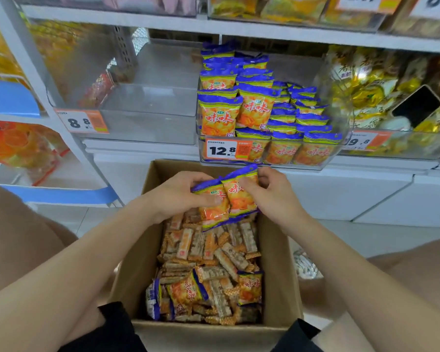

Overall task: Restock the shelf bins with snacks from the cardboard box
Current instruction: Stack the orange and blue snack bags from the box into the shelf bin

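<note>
Two orange-and-blue snack packets (pixel 226 199) are held side by side above the far end of an open cardboard box (pixel 280 270). My left hand (pixel 178 194) grips the left packet, thumb across its front. My right hand (pixel 272 189) pinches the right packet at its upper edge. The box holds several small bar-shaped snacks (pixel 214 252) and a few more orange-and-blue packets (pixel 188 293). Right behind my hands, a clear shelf bin (pixel 323 158) tagged 12.8 is packed with rows of the same packets.
A clear bin (pixel 148 115) tagged 8.8 stands to the left, holding only a few red items at its left wall. A bin of gold-wrapped sweets (pixel 391 97) is on the right. More bins fill the shelf above. My knees flank the box.
</note>
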### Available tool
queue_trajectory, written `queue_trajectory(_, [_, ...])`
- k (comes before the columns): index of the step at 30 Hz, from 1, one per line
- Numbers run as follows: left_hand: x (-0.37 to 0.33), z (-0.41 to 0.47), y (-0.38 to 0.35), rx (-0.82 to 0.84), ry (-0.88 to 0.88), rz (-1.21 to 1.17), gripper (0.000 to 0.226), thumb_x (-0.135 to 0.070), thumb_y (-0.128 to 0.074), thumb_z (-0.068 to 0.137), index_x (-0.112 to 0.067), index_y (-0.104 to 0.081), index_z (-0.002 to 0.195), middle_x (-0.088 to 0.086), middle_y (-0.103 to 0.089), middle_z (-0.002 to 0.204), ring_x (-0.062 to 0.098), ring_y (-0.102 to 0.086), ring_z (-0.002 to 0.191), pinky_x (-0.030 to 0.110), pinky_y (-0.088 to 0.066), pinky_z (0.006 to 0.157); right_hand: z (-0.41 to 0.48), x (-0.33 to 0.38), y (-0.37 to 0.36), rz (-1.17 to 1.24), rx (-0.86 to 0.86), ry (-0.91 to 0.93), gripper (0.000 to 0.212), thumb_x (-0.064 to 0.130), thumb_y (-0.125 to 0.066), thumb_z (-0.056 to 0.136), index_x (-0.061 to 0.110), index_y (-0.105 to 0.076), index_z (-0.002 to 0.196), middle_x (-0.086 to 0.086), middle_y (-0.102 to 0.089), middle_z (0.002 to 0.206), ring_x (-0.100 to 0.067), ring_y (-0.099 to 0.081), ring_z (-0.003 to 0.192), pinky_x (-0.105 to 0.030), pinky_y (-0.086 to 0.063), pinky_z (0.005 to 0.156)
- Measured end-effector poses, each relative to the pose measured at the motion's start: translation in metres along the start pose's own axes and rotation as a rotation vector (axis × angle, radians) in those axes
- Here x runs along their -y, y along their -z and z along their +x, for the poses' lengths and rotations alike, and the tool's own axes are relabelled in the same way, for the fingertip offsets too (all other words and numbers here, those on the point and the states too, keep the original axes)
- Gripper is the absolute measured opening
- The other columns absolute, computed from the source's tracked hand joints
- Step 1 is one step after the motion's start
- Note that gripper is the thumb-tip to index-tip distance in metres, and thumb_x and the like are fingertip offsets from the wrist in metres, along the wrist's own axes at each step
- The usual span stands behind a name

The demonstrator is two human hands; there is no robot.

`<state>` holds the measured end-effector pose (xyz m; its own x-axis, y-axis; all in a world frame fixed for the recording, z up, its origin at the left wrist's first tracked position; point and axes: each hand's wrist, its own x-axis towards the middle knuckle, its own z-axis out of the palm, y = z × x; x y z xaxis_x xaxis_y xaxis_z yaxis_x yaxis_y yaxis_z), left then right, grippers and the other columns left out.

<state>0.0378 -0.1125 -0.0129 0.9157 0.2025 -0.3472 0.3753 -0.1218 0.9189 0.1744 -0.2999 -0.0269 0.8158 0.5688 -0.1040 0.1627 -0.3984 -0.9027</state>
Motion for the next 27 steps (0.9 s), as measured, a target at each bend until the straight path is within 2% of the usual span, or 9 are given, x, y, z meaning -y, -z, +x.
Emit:
queue_trajectory(2, [-0.022, -0.006, 0.0, -0.043, -0.075, -0.039, 0.044, -0.023, -0.086, 0.086, -0.022, -0.069, 0.126, -0.004, -0.079, 0.113, 0.014, -0.076, 0.103, 0.031, -0.061, 0.09, 0.0, 0.018, 0.012, 0.175, -0.106, 0.022, 0.03, 0.042, -0.07, 0.083, 0.013, -0.069, 0.09, -0.005, -0.077, 0.085, -0.031, -0.074, 0.084, -0.058, -0.058, 0.083])
queue_trajectory(5, [-0.048, -0.009, 0.0, -0.205, -0.194, 0.006, 0.042, -0.024, -0.088, 0.083, -0.023, -0.071, 0.121, -0.007, -0.08, 0.106, 0.01, -0.076, 0.097, 0.029, -0.061, 0.086, 0.008, 0.044, 0.035, 0.366, -0.206, 0.122, 0.048, 0.044, -0.075, 0.082, 0.0, -0.061, 0.094, -0.013, -0.066, 0.083, -0.027, -0.065, 0.079, -0.059, -0.055, 0.077])
queue_trajectory(9, [-0.064, -0.006, 0.005, -0.404, -0.376, 0.232, 0.038, -0.027, -0.089, 0.083, -0.03, -0.071, 0.117, -0.013, -0.078, 0.103, 0.006, -0.075, 0.09, 0.031, -0.061, 0.081, 0.031, 0.07, 0.064, 0.343, -0.325, 0.342, 0.06, 0.046, -0.078, 0.086, -0.007, -0.055, 0.105, -0.037, -0.06, 0.091, -0.028, -0.059, 0.076, -0.053, -0.052, 0.069])
queue_trajectory(11, [-0.067, -0.002, 0.009, -0.468, -0.413, 0.283, 0.036, -0.023, -0.086, 0.085, -0.031, -0.07, 0.116, -0.016, -0.074, 0.107, 0.006, -0.073, 0.09, 0.028, -0.06, 0.079, 0.047, 0.074, 0.073, 0.227, -0.382, 0.414, 0.05, 0.046, -0.076, 0.09, 0.001, -0.06, 0.106, -0.028, -0.068, 0.087, -0.036, -0.067, 0.076, -0.056, -0.057, 0.069])
queue_trajectory(14, [-0.069, 0.006, 0.016, -0.546, -0.467, 0.42, 0.037, -0.02, -0.085, 0.086, -0.032, -0.07, 0.118, -0.01, -0.06, 0.127, 0.005, -0.064, 0.111, 0.011, -0.052, 0.078, 0.069, 0.071, 0.072, 0.073, -0.398, 0.447, 0.04, 0.046, -0.076, 0.091, 0.009, -0.064, 0.095, -0.008, -0.074, 0.081, -0.03, -0.072, 0.079, -0.052, -0.057, 0.072])
queue_trajectory(18, [-0.072, 0.012, 0.022, -0.531, -0.503, 0.472, 0.035, -0.016, -0.083, 0.088, -0.03, -0.07, 0.117, -0.013, -0.039, 0.151, 0.006, -0.053, 0.128, 0.005, -0.048, 0.083, 0.08, 0.069, 0.055, -0.18, -0.361, 0.417, 0.037, 0.044, -0.08, 0.09, 0.024, -0.055, 0.073, 0.011, -0.064, 0.066, -0.001, -0.064, 0.064, -0.019, -0.044, 0.06])
queue_trajectory(20, [-0.074, 0.015, 0.023, -0.523, -0.512, 0.512, 0.034, -0.018, -0.083, 0.088, -0.032, -0.069, 0.117, -0.016, -0.035, 0.157, 0.005, -0.049, 0.134, 0.02, -0.049, 0.098, 0.082, 0.068, 0.053, -0.251, -0.391, 0.391, 0.034, 0.043, -0.082, 0.089, 0.023, -0.056, 0.081, 0.013, -0.064, 0.068, 0.0, -0.063, 0.065, -0.021, -0.042, 0.059])
queue_trajectory(22, [-0.075, 0.017, 0.024, -0.512, -0.518, 0.548, 0.034, -0.02, -0.082, 0.089, -0.032, -0.068, 0.118, -0.018, -0.039, 0.157, 0.005, -0.047, 0.137, 0.03, -0.047, 0.105, 0.079, 0.071, 0.054, -0.224, -0.407, 0.366, 0.035, 0.038, -0.083, 0.089, 0.023, -0.057, 0.107, 0.011, -0.064, 0.068, -0.002, -0.065, 0.065, -0.021, -0.047, 0.061])
queue_trajectory(27, [-0.079, 0.019, 0.021, -0.522, -0.531, 0.459, 0.036, -0.025, -0.082, 0.09, -0.035, -0.068, 0.121, -0.015, -0.048, 0.141, 0.004, -0.053, 0.128, 0.014, -0.051, 0.088, 0.069, 0.072, 0.053, -0.393, -0.332, 0.448, 0.032, 0.032, -0.073, 0.098, 0.027, -0.057, 0.125, 0.007, -0.059, 0.065, -0.006, -0.062, 0.063, -0.011, -0.038, 0.056])
